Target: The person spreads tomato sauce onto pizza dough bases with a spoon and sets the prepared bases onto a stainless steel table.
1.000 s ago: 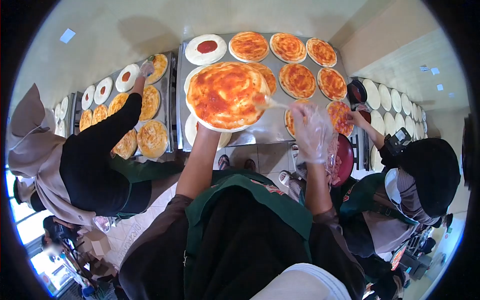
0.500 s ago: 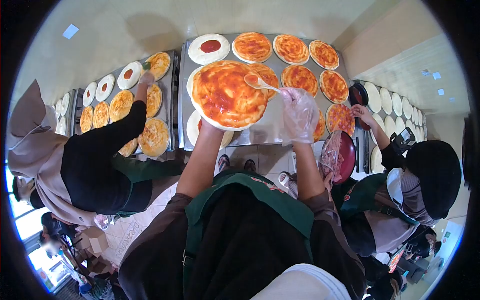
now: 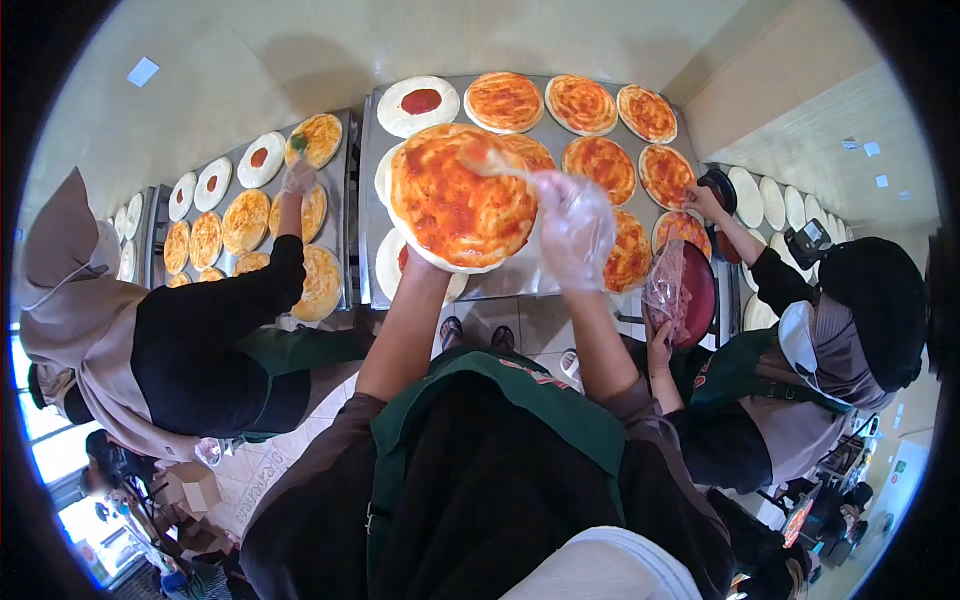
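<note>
A round pizza base point(image 3: 460, 215) spread with red sauce is held up in front of me, above the metal table. My left hand point(image 3: 428, 266) supports it from below; the fingers are hidden under the dough. In a clear plastic glove, my right hand point(image 3: 577, 230) is closed round the handle of a spoon point(image 3: 487, 160), blurred by motion. The spoon's bowl is over the upper right part of the sauce. Behind the raised base lies a dough round point(image 3: 392, 270) with a patch of sauce, partly covered from view.
Sauced bases point(image 3: 598, 168) lie in rows on the metal table point(image 3: 500, 283). On the left, a co-worker's gloved hand point(image 3: 298, 178) is over another table of bases. To the right, a co-worker holds a red pan point(image 3: 690, 290) with a plastic bag, near plain dough rounds point(image 3: 773, 203).
My right hand has moved left and slightly down, taking the spoon farther over the sauced base. The base has shifted slightly down. On the right, the co-worker's raised hand has moved left and up.
</note>
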A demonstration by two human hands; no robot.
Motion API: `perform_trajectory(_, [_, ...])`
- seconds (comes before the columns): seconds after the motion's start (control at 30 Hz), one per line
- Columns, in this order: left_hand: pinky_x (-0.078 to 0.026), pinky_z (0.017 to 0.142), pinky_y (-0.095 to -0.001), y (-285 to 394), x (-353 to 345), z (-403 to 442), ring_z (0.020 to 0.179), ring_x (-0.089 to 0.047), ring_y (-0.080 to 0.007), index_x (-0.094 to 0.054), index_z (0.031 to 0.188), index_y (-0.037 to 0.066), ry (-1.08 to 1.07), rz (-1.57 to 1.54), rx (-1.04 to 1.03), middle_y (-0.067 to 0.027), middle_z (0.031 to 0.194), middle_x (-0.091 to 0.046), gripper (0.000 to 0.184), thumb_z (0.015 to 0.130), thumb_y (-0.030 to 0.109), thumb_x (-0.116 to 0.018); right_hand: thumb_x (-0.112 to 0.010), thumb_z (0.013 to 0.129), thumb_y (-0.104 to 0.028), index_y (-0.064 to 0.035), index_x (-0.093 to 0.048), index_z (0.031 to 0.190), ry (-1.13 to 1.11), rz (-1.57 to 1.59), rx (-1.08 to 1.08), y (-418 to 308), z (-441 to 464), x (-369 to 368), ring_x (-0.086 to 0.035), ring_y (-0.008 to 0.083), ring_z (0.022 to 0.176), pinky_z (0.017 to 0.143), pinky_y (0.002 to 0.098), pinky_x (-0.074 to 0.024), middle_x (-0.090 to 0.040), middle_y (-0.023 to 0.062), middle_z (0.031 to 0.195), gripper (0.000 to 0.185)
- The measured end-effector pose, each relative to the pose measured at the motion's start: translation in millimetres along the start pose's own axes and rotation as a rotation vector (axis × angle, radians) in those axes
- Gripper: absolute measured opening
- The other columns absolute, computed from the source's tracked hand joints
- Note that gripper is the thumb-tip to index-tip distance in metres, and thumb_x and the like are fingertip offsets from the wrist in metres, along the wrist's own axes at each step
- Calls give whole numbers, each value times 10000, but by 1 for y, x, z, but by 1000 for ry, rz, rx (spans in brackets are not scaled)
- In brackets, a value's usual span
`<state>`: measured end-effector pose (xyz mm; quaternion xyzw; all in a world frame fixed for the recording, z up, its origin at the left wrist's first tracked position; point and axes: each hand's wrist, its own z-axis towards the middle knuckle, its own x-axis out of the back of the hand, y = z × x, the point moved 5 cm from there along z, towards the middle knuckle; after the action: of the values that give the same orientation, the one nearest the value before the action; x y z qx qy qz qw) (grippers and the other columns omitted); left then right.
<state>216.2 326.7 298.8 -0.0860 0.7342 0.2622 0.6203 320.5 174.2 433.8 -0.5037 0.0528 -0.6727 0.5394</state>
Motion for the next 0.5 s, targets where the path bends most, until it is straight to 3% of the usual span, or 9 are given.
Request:
perform_trajectory(0.07, [-496, 1092, -586, -2, 9, 7, 1321, -571, -385, -481, 1491, 77, -110, -107, 5, -170, 1494, -548, 687, 1015, 570, -507, -669, 961, -264, -77, -779, 958, -87, -39, 48, -29, -31, 3, -682, 354, 863, 810, 469, -514, -727, 156, 892, 218])
perform_trajectory(0.17, [-491, 1109, -573, -5, 2, 2, 1346, -562, -374, -470, 1511, 93, -283, -209, 63, -167, 1510, -541, 662, 1029, 547, -499, -681, 973, -265, -75, -790, 988, -47, 12, 95, -30, -35, -1, -697, 345, 893, 814, 443, -532, -741, 148, 925, 219])
perform_trajectory(0.23, [-474, 1133, -566, -7, -13, -3, 1372, -544, -372, -449, 1535, 100, -386, -300, 101, -175, 1543, -513, 664, 1041, 543, -481, -687, 971, -258, -73, -790, 995, -16, 56, -41, -4, -14, -7, -704, 344, 894, 825, 435, -536, -744, 148, 929, 213])
perform_trajectory(0.3, [-468, 1138, -571, -10, -10, -2, 1380, -537, -371, -439, 1543, 100, -363, -281, 75, -178, 1550, -504, 668, 1044, 543, -473, -699, 962, -234, -72, -790, 997, 0, 122, -123, 9, 3, -11, -712, 336, 885, 828, 427, -542, -749, 139, 929, 189])
perform_trajectory(0.4, [-468, 1144, -545, -14, 1, 2, 1376, -541, -360, -428, 1548, 98, -392, -282, 99, -177, 1553, -500, 686, 1037, 551, -486, -700, 961, -232, -71, -789, 991, -27, 93, 77, -23, -19, -6, -712, 329, 876, 810, 429, -543, -744, 141, 918, 186])
perform_trajectory(0.5, [-474, 1145, -511, -19, 6, 5, 1364, -552, -348, -431, 1539, 94, -370, -297, 136, -173, 1538, -514, 696, 1025, 555, -512, -702, 960, -241, -79, -789, 977, -11, 67, 102, -35, -21, -1, -707, 329, 863, 791, 433, -540, -736, 143, 898, 185])
